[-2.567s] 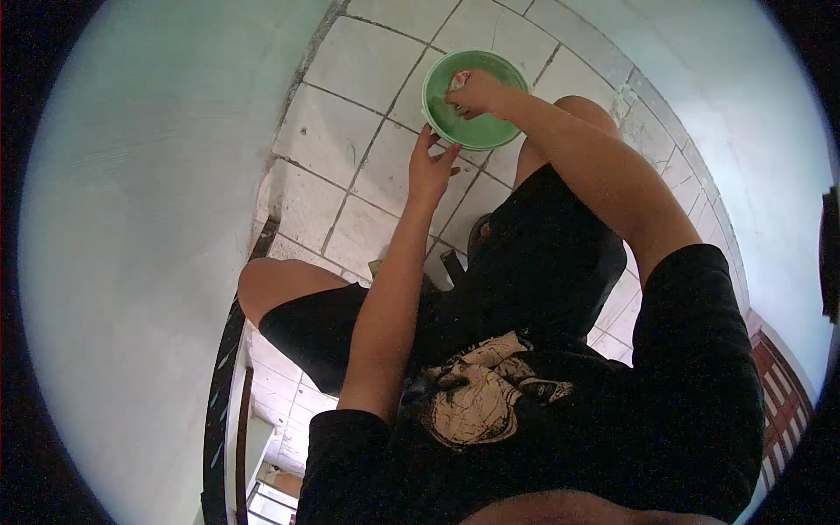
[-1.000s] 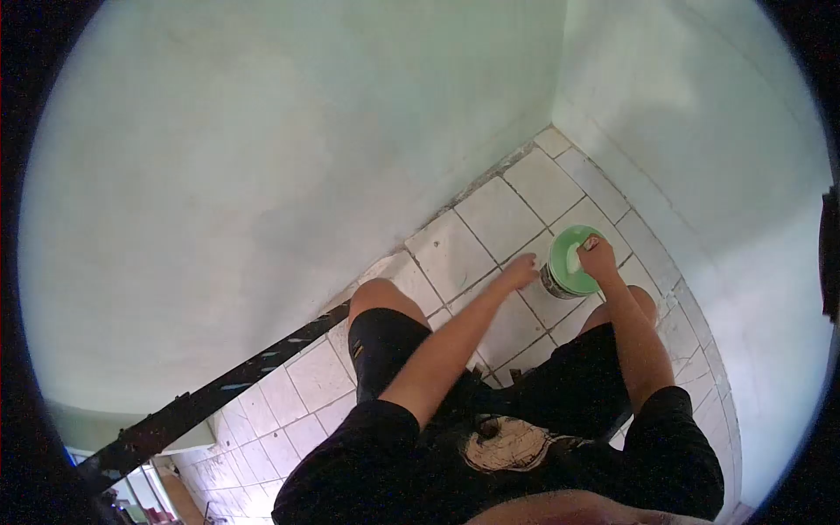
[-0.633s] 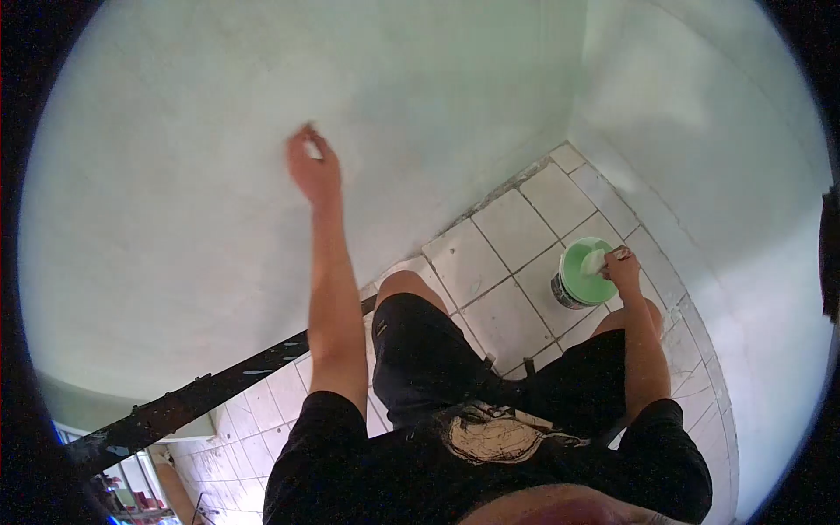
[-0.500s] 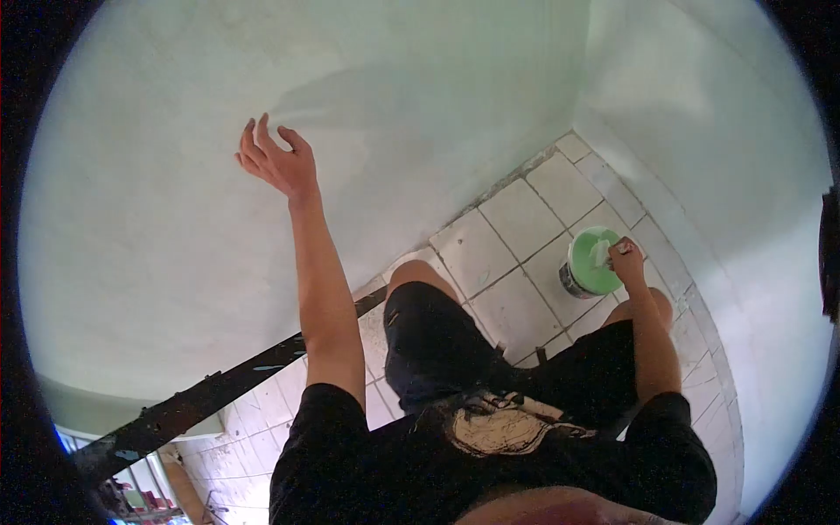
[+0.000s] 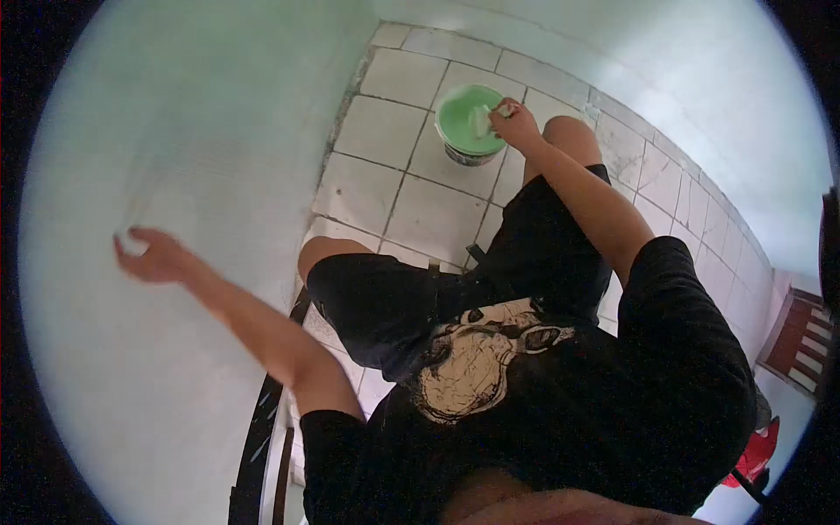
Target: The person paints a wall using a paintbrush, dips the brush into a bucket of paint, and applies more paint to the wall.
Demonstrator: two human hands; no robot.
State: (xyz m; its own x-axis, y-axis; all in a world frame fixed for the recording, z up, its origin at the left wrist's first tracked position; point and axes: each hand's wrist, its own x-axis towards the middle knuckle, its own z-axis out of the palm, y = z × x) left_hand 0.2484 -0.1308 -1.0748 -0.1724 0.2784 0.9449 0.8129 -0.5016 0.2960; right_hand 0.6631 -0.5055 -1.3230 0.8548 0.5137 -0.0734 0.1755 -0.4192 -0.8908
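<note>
My right hand (image 5: 516, 125) is closed around the handle of a paintbrush (image 5: 480, 121), whose pale head hangs inside a bucket (image 5: 471, 157) of light green paint. The bucket stands on the tiled floor beyond my knees, and its outside is dark below the white rim. On the left, my left hand (image 5: 156, 255) is held out by the pale green wall (image 5: 131, 350) with thumb and fingers apart and nothing in it. Whether its fingers touch the wall I cannot tell.
White floor tiles (image 5: 391, 76) meet the walls in a corner at the top. A second wall (image 5: 700, 114) runs along the right. By my left side is a dark, paint-spotted bar (image 5: 255, 437). A red item (image 5: 754, 455) shows at the lower right.
My view has turned, so the bucket and right hand now appear further left and higher. My left hand appears lower and further left. The brush stays in my right hand at the bucket.
</note>
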